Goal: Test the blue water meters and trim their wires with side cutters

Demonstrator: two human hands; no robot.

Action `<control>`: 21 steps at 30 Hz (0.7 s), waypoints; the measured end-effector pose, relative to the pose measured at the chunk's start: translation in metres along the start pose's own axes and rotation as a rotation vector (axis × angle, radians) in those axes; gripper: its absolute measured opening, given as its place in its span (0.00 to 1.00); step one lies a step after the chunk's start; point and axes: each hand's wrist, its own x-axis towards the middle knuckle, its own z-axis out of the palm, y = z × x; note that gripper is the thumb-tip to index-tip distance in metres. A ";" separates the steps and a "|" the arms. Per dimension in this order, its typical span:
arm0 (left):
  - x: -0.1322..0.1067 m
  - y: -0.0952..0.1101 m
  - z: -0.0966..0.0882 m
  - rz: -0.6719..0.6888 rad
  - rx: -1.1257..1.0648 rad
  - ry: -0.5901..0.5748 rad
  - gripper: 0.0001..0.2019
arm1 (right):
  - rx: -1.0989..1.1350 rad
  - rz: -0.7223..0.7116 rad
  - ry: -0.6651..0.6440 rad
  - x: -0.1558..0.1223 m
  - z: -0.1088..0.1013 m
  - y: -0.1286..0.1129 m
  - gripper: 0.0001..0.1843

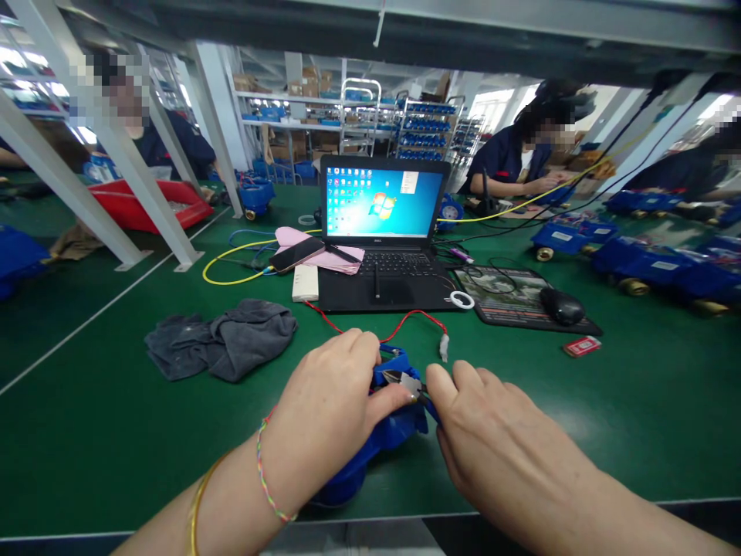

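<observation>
A blue water meter [382, 436] rests on the green table [637, 417] near its front edge. My left hand [329, 405] is wrapped over the top of the meter. My right hand [492, 440] is closed round a small pair of cutters [408, 382], whose metal jaws sit on the meter's top. A red wire [405, 323] runs from the meter towards a small white connector [444, 347].
An open laptop [385, 239] stands behind, with a mouse [561, 306] on a pad at the right, a grey rag [225, 340] at the left and a small red card [582, 347]. More blue meters [665, 266] line the right. Other people sit at the far side.
</observation>
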 end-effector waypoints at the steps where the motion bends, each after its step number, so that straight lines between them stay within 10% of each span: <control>1: 0.000 0.000 0.000 -0.002 -0.001 -0.002 0.13 | 0.005 0.003 -0.009 0.000 0.000 0.000 0.16; 21: 0.001 -0.001 0.000 -0.045 -0.027 -0.003 0.14 | 0.350 0.124 0.001 -0.011 0.020 -0.011 0.10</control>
